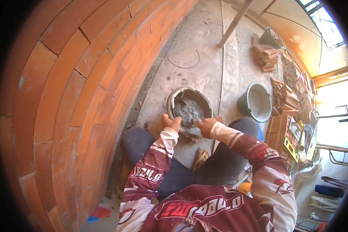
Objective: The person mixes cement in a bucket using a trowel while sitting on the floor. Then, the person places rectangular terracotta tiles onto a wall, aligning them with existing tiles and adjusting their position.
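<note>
A round, mortar-crusted tub (pixel 209 103) stands low in front of my knees. Wet grey mortar (pixel 188 111) lies in it, heaped and uneven. My left hand (pixel 171 123) is closed on the tub's near left rim, thumb toward the inside. On the near right side my right hand (pixel 206 127) grips the rim likewise; its far fingers are hidden. A reddish piece (pixel 219 119), perhaps brick, shows just beyond my right hand, partly covered. I see no tool in either hand.
An orange brick wall (pixel 65 96) rises close on my left. To the right stand a green bucket (pixel 241 101), stacked bricks (pixel 285 94) and a yellow spirit level (pixel 291 149). A slanting pole (pixel 236 23) meets the floor ahead; a thin wire loop (pixel 198 58) lies there.
</note>
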The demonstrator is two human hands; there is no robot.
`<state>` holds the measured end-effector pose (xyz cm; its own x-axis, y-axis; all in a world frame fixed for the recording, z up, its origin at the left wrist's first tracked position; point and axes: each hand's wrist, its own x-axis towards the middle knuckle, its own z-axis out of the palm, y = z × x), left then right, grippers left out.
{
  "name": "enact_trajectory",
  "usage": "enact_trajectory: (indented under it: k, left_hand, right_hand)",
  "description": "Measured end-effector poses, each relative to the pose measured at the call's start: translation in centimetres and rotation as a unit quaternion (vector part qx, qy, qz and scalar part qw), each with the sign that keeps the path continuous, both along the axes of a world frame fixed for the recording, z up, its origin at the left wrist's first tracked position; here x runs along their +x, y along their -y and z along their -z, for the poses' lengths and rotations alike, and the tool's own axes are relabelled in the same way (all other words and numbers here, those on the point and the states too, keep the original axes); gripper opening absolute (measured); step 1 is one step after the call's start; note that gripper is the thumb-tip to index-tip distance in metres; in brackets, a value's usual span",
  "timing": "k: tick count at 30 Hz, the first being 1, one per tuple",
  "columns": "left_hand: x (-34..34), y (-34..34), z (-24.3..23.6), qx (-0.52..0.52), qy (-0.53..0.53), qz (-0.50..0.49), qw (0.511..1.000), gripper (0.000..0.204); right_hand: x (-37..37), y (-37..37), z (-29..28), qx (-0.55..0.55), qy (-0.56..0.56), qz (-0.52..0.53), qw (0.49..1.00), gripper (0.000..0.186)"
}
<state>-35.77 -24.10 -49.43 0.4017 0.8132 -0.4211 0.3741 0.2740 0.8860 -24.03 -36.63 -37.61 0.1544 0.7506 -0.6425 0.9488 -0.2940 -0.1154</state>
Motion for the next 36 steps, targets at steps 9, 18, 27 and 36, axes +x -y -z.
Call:
enact_trajectory:
  k: [9, 18, 27, 36]
  left_hand:
    - [-1.4, -0.4, 3.2, 0.078, -0.009, -0.014, 0.997, 0.032]
    - [-0.5, -0.4, 1.6, -0.028, -0.024, 0.022, 0.999, 0.043]
    - [-0.5, 0.4, 0.9, 0.020, -0.025, 0.043, 0.999, 0.048]
    - [-0.5, 0.5, 1.4, 0.002, -0.024, 0.023, 0.999, 0.048]
  right_hand:
    - [2.1, 0.7, -6.4, 0.087, 0.069, -0.021, 0.994, 0.034]
    - [0.7, -0.5, -1.4, 0.058, 0.002, -0.093, 0.994, 0.028]
    - [2.9, -2.6, -4.1, 0.060, 0.143, -0.159, 0.975, 0.017]
    - [6.4, -3.0, 3.5, -0.086, 0.076, -0.154, 0.981, 0.019]
